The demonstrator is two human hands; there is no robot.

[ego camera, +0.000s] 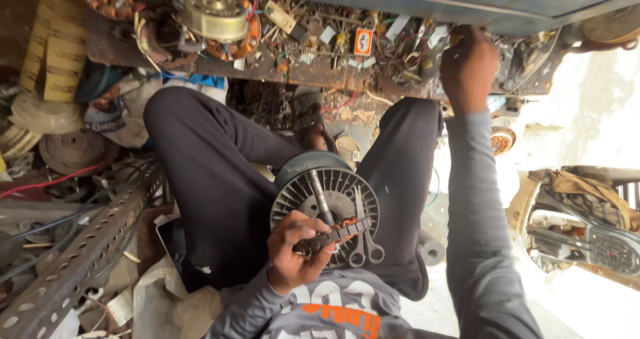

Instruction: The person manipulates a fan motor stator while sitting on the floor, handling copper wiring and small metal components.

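Laminated core (333, 234), small and dark with copper winding showing at its top, gripped in the left hand (293, 249). Fingers wrapped over it, thumb pressed along its near side, closed firmly. Held just above the ribbed round motor housing (313, 179), itself resting on the lap between the knees, shaft pointing up. Scissors (365, 236) lying on the housing face, just beside the core.

Right hand (467, 66) stretched well forward on a straight arm to the near edge of the desk (313, 79), towards its right end, among tangled wires and small parts (400, 42). Seen from the back, knuckles up, fingers curled down into the clutter; impossible to tell whether closed on anything.

Judged as a fetching step: core kept ready in one hand while reaching into the litter with the other. Picking from that tangle would call for a fine pinch and a clean lift free of the wires, with the core kept steady over the housing.
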